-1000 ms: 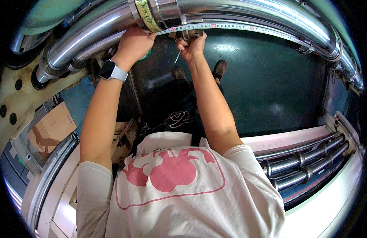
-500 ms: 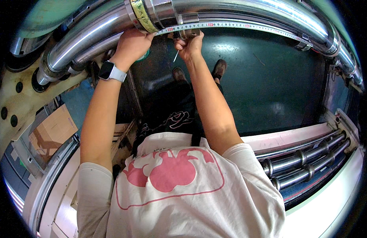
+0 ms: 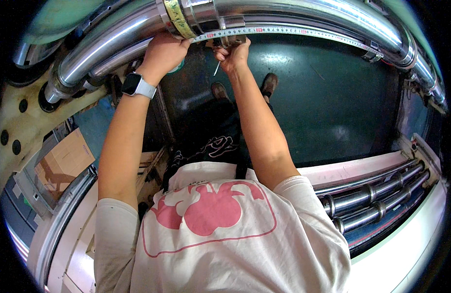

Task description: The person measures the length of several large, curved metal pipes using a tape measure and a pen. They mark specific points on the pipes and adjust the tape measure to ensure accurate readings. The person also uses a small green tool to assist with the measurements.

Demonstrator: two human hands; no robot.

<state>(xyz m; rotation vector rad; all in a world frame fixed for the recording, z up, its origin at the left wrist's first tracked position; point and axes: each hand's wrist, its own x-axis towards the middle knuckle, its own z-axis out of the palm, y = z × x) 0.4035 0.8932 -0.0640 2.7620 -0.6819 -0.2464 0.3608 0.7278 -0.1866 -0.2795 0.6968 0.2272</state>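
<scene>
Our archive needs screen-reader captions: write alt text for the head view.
Both hands reach up to a large shiny steel roller: the left hand and right hand hold a measuring tape stretched along it.

The large roller (image 3: 293, 12) was polished metal, glossy and smooth, with bright streaks of reflected light. Just below it, the measuring tape (image 3: 284, 31) looked like thin pale metal or coated strip, semi-glossy. Wrapped around the roller, a yellowish band (image 3: 175, 17) seemed worn and matt. Under the roller, the floor (image 3: 332, 97) was dark green, smooth, with a dull sheen. Far below the roller, slimmer rods (image 3: 376, 195) were shiny metal. Left of the roller's lower end, a box (image 3: 64, 163) was matt brown cardboard.
</scene>
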